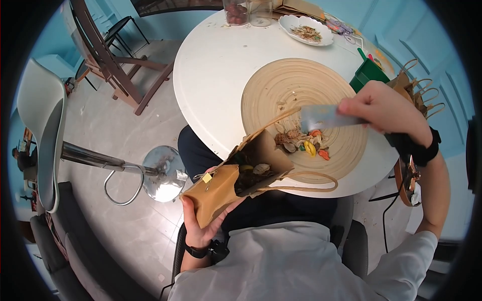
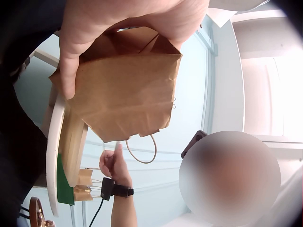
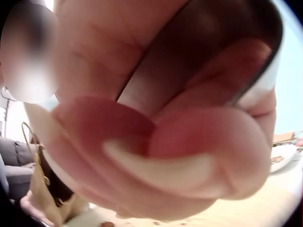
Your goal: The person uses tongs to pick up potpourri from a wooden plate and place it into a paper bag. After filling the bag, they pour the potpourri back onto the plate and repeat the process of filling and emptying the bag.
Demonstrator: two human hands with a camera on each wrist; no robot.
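My left hand (image 1: 201,228) grips a brown paper bag (image 1: 213,193) by its base, holding it tilted at the table's front edge with its mouth toward the board. Dark and pale dried bits show inside the bag (image 2: 128,94), whose base fills much of the left wrist view. My right hand (image 1: 376,105) pinches a thin, flat, greyish sheet (image 1: 321,118), blurred, above a round wooden board (image 1: 266,83). Below the sheet lies a small pile of dried pieces (image 1: 309,145), some brown, some yellow, orange and green. The right wrist view shows mostly the fingers (image 3: 199,156) curled on the sheet.
On the white table (image 1: 206,75) stand a white plate (image 1: 324,37) of dried bits, a jar (image 1: 236,12) of dark red pieces, and a green container (image 1: 369,74). Several paper bags (image 1: 404,88) stand at right. A white stool (image 1: 42,100) is at left.
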